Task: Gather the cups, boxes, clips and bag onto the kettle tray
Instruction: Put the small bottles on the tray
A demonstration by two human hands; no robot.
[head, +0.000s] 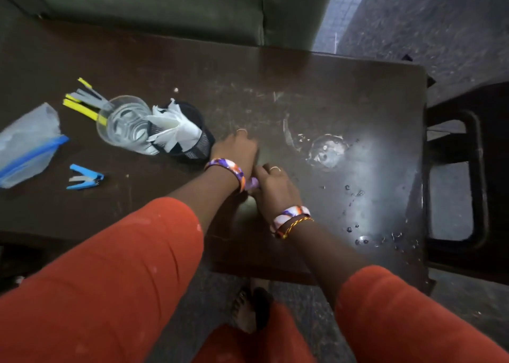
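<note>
My left hand and my right hand meet at the middle of the dark table. My right hand grips a small pale purple thing next to my left wrist. My left hand's fingers point down at the table and are hidden under its back. A clear cup lies on its side to the right. Small black clips are scattered near the right front corner. A clear cup with yellow pens and a black mesh cup stuffed with white paper lie at the left. A zip bag with a blue seal lies at the far left.
A blue staple remover lies near the bag. A green sofa stands behind the table. A dark stool frame is at the table's right edge. My orange-clad knees and one foot show below the front edge.
</note>
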